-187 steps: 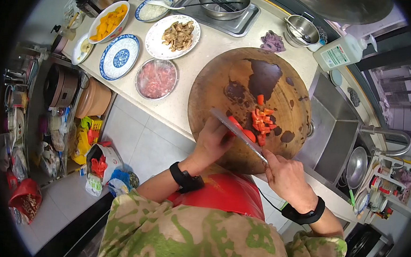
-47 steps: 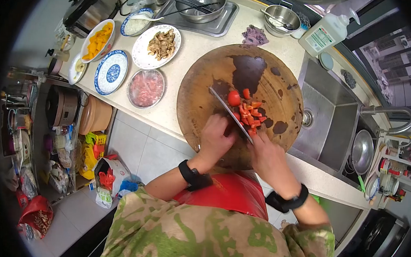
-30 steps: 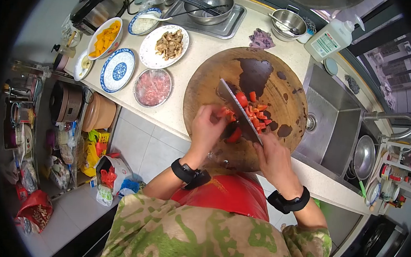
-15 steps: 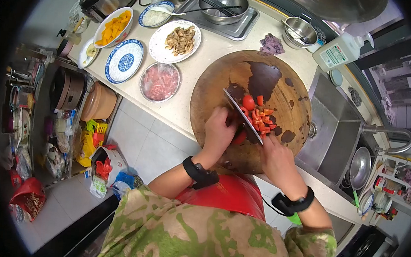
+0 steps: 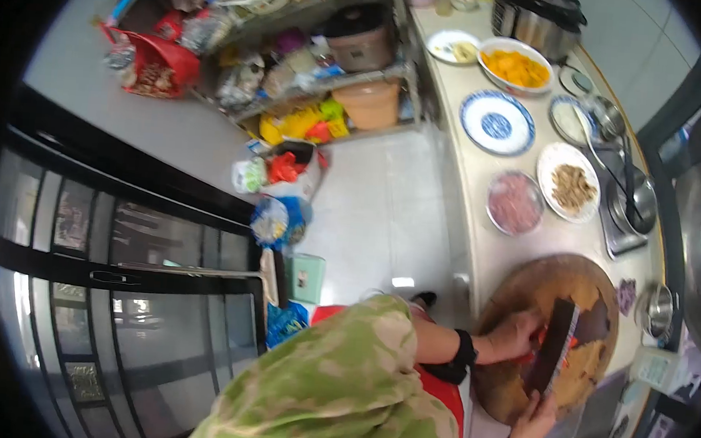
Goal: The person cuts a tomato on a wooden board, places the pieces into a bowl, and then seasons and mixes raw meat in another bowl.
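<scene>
On the chopping board point(image 5: 501, 385) my right hand point(image 5: 532, 419) grips the knife point(image 5: 555, 356) and my left hand point(image 5: 511, 341) clamps the tomato point(image 5: 528, 358) beside the blade; I judge the dicing partly done, with some left uncut.

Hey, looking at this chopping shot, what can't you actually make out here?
Head view, all softened by motion blur.
Red pieces: mostly hidden by the knife blade and the left hand; which food they are is unclear.
Left hand: fingertips are behind the blade, so its grip cannot be told.
Right hand: partly cut off by the bottom edge; it covers the knife handle.
Metal cup beside the cutting board: contents too small.
</scene>
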### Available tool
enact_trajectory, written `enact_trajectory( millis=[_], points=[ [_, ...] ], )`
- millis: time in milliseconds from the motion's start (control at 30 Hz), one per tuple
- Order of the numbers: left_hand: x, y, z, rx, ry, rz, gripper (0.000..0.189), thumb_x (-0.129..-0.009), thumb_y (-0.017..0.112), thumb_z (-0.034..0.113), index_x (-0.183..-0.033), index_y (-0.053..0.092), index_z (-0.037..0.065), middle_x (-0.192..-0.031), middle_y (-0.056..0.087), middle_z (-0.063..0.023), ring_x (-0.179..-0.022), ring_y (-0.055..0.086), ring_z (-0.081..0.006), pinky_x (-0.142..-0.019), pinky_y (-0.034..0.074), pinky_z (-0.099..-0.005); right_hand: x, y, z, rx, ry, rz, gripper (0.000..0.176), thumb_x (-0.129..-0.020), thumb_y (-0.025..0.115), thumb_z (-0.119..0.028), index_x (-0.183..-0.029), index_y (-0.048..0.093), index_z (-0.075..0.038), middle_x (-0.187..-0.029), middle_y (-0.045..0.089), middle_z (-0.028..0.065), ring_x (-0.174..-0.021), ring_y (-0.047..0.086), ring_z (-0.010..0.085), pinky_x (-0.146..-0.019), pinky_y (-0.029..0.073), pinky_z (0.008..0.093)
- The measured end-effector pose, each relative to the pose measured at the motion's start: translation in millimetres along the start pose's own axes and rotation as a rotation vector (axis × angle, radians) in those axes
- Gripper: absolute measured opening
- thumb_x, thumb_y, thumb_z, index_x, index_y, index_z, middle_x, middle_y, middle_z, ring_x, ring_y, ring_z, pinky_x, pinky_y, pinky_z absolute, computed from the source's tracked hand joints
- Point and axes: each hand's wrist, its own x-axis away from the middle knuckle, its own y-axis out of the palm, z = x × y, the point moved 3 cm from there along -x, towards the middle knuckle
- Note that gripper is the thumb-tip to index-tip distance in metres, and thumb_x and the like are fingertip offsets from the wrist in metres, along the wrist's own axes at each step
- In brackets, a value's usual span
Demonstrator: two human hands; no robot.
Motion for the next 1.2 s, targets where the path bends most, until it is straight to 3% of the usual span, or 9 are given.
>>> enact_trajectory(
  millis=[133, 167, 367, 500, 600, 700, 800, 1100, 1200],
  points=[
    [8, 6, -11, -0.017, -0.267, -0.142, 0.009, -0.074, 0.065, 0.006, -0.081, 0.061, 0.004, -0.082, 0.059, -0.0176, -0.076, 0.06, -0.0353, -0.066, 0.049, -0.041, 7, -14, -3, 0.072, 0.085, -0.089, 0.023, -0.088, 0.058, -0.009, -0.108, 0.057, 0.0, -0.096, 0.06, 0.0263, -0.09, 0.058, 0.0457, -0.076, 0.048, 0.047],
    [7, 5, -5, -0.046, -0.229, -0.068, 0.005, -0.073, 0.066, 0.006, -0.076, 0.062, 0.005, -0.079, 0.059, -0.0163, -0.074, 0.061, -0.0336, -0.065, 0.049, -0.0407, 6, -20, -9, 0.103, -0.036, -0.091, 0.022, -0.089, 0.058, -0.01, -0.109, 0.056, -0.001, -0.095, 0.061, 0.0265, -0.088, 0.059, 0.0461, -0.073, 0.048, 0.0479],
    [2, -3, 4, -0.061, -0.096, -0.025, 0.012, -0.069, 0.068, 0.001, -0.077, 0.059, 0.002, -0.078, 0.058, -0.014, -0.073, 0.061, -0.033, -0.064, 0.05, -0.0387, -26, -1, -25, 0.281, -0.008, -0.134, 0.016, -0.089, 0.059, -0.015, -0.096, 0.055, -0.002, -0.09, 0.062, 0.0238, -0.077, 0.061, 0.0443, -0.064, 0.049, 0.0506],
    [0, -2, 2, -0.041, -0.124, -0.068, 0.009, -0.072, 0.067, 0.0, -0.077, 0.059, 0.002, -0.079, 0.058, -0.0136, -0.074, 0.062, -0.0321, -0.063, 0.05, -0.0386, -19, 1, -1, 0.081, 0.087, -0.074, 0.016, -0.089, 0.059, -0.015, -0.099, 0.055, -0.003, -0.089, 0.061, 0.0245, -0.077, 0.061, 0.0448, -0.064, 0.049, 0.051],
    [1, -2, 0, -0.122, -0.018, -0.07, 0.009, -0.073, 0.067, 0.001, -0.079, 0.06, 0.002, -0.079, 0.058, -0.0143, -0.074, 0.062, -0.0324, -0.062, 0.049, -0.0394, -9, -12, -9, 0.098, 0.01, 0.014, 0.017, -0.089, 0.059, -0.016, -0.101, 0.056, -0.004, -0.091, 0.06, 0.0231, -0.078, 0.06, 0.0447, -0.063, 0.049, 0.0499],
    [2, -7, 15, -0.097, -0.159, -0.067, 0.012, -0.072, 0.068, 0.003, -0.081, 0.061, 0.001, -0.079, 0.058, -0.0152, -0.073, 0.061, -0.0331, -0.062, 0.048, -0.0402, -3, -20, -28, 0.078, -0.02, 0.012, 0.017, -0.091, 0.058, -0.016, -0.094, 0.054, 0.001, -0.083, 0.06, 0.0234, -0.077, 0.058, 0.0455, -0.064, 0.046, 0.0479],
    [3, -4, 9, -0.164, -0.093, -0.053, 0.015, -0.071, 0.07, 0.005, -0.082, 0.06, 0.001, -0.079, 0.058, -0.016, -0.072, 0.061, -0.034, -0.061, 0.047, -0.0407, -6, -10, -22, 0.218, -0.101, -0.033, 0.019, -0.088, 0.06, -0.016, -0.101, 0.055, -0.003, -0.094, 0.06, 0.0186, -0.072, 0.061, 0.0421, -0.06, 0.05, 0.0488],
    [2, 4, 4, -0.162, -0.028, -0.068, 0.013, -0.071, 0.068, 0.004, -0.08, 0.061, 0.001, -0.081, 0.06, -0.0158, -0.073, 0.061, -0.0339, -0.064, 0.049, -0.0385, -14, -9, -12, 0.224, -0.081, -0.175, 0.017, -0.087, 0.057, -0.012, -0.097, 0.054, 0.001, -0.091, 0.061, 0.0219, -0.071, 0.062, 0.0425, -0.061, 0.05, 0.0494],
    [0, -3, 7, -0.11, -0.073, -0.114, 0.01, -0.072, 0.066, 0.003, -0.08, 0.06, 0.0, -0.08, 0.059, -0.0162, -0.073, 0.061, -0.033, -0.064, 0.049, -0.0377, -11, -3, -10, 0.151, -0.055, -0.078, 0.016, -0.086, 0.058, -0.009, -0.099, 0.055, 0.0, -0.092, 0.061, 0.0216, -0.074, 0.062, 0.0421, -0.063, 0.05, 0.0496]
  ],
)
